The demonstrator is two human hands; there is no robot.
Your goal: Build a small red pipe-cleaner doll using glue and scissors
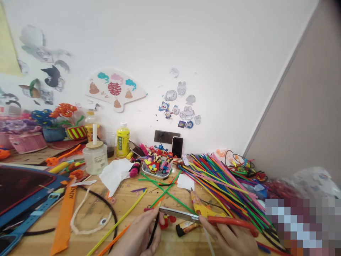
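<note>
At the bottom of the view, the left hand (pixel 138 236) pinches a black pipe cleaner (pixel 153 231) upright between thumb and fingers, a firm, closed grip. The right hand (pixel 229 241) is closed around the orange-red handle of a pair of long-bladed scissors (pixel 178 214), whose blades point toward 9 o'clock and reach just over the left hand's fingertips. The blades look shut, though the angle makes that hard to judge. The work in hand looks like trimming the black pipe cleaner, and the position seems to call for opening the blades and setting them across it.

Just past the scissors lie a yellow hot-glue gun (pixel 204 208) at 1 o'clock and a small black-and-orange tube (pixel 185 228) at 12 o'clock. Loose green pipe cleaners (pixel 167 192) cross the wooden desk (pixel 125 213) ahead, and a large multicoloured heap of pipe cleaners (pixel 223 186) fans out toward 2 o'clock. At 10 o'clock, an orange strip (pixel 64 220) shows letters that seem to read "AUN", the rest unclear. Farther off stand a plate of small craft figures (pixel 157 165) and a yellow drink bottle (pixel 123 140) with Chinese lettering too small to be sure of. On the wall, a paper fan (pixel 114 89) carries a red double-happiness character.
</note>
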